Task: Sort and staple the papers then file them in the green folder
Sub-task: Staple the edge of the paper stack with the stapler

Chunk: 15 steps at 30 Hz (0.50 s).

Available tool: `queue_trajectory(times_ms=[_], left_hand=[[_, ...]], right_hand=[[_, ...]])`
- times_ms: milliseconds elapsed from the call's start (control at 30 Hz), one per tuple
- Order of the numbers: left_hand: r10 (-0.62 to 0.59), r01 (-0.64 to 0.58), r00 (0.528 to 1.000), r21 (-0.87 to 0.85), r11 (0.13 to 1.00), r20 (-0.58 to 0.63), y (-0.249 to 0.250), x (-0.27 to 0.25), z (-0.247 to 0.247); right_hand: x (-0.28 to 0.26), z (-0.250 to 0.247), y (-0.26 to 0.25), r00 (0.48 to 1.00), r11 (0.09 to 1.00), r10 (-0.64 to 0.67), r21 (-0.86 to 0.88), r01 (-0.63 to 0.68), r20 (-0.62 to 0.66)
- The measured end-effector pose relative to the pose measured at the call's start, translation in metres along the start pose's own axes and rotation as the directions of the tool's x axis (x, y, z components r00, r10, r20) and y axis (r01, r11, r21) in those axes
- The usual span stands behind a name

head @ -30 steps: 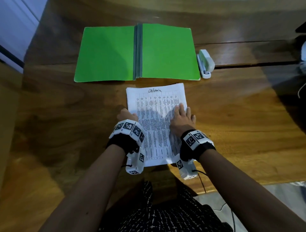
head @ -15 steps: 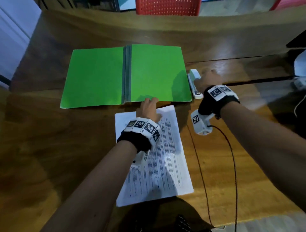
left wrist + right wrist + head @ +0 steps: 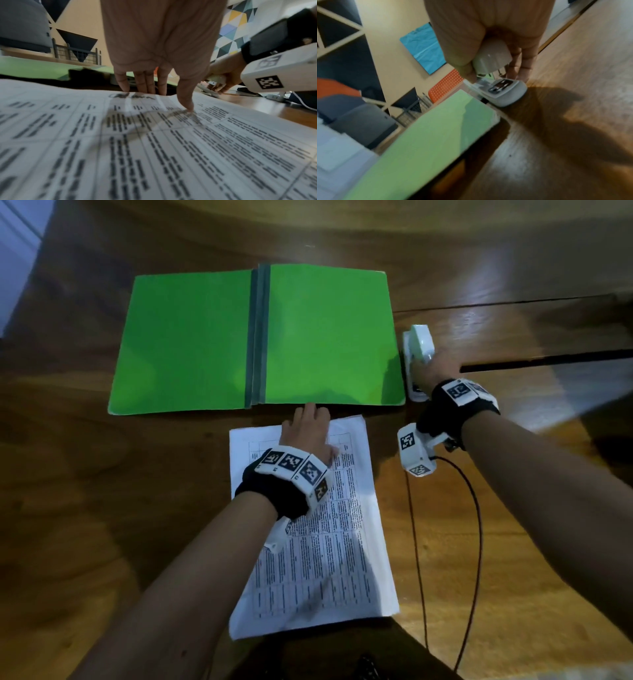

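We are fetching the stapler (image 3: 418,350), our right hand (image 3: 436,369) curled round it, left hand (image 3: 308,429) flat on the papers (image 3: 342,542); next, staple their top corner.

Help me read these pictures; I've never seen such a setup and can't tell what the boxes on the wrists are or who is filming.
A person works bare-handed, wearing one camera on the head and one on each wrist; the boxes are the wrist cameras. The head view looks down on a wooden table. An open green folder lies there, papers nearer the person. The left hand presses flat on the papers. The right hand grips a white stapler beside the folder.
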State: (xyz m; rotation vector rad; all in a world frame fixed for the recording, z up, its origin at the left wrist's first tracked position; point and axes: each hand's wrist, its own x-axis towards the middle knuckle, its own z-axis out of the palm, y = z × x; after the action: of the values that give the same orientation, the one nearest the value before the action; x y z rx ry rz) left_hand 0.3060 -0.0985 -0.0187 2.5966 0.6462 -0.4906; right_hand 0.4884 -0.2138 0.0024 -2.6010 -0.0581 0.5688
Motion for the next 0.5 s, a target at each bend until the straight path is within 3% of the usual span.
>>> queue_trajectory(times_ms=[100,167,267,400,500], left_hand=[[-0.053,0.045,0.995,-0.104,0.994,-0.08,-0.015,-0.01,-0.001],[-0.129,0.105,0.982,-0.166,0.981,-0.141,-0.03,-0.02,-0.002],[-0.262,0.207,0.943,-0.255,0.945,-0.205,-0.051,-0.036,-0.004],[-0.521,0.428,0.829,-0.368,0.826,-0.206,-0.069,-0.059,-0.005],[-0.675,0.586,0.732,-0.418,0.694,-0.094,-0.077,-0.073,-0.001]], right_hand=[[-0.014,-0.008,0.01,0.999,0.964,-0.029,0.266,0.024,0.016],[-0.03,-0.016,0.013,0.996,0.869,-0.085,0.491,0.063,0.023],[-0.061,-0.022,0.006,0.982,0.731,-0.188,0.662,0.163,-0.034],[-0.11,-0.008,-0.011,0.973,0.528,-0.228,0.844,0.098,0.03],[-0.139,0.02,-0.021,0.96,0.58,-0.206,0.814,-0.037,0.19]])
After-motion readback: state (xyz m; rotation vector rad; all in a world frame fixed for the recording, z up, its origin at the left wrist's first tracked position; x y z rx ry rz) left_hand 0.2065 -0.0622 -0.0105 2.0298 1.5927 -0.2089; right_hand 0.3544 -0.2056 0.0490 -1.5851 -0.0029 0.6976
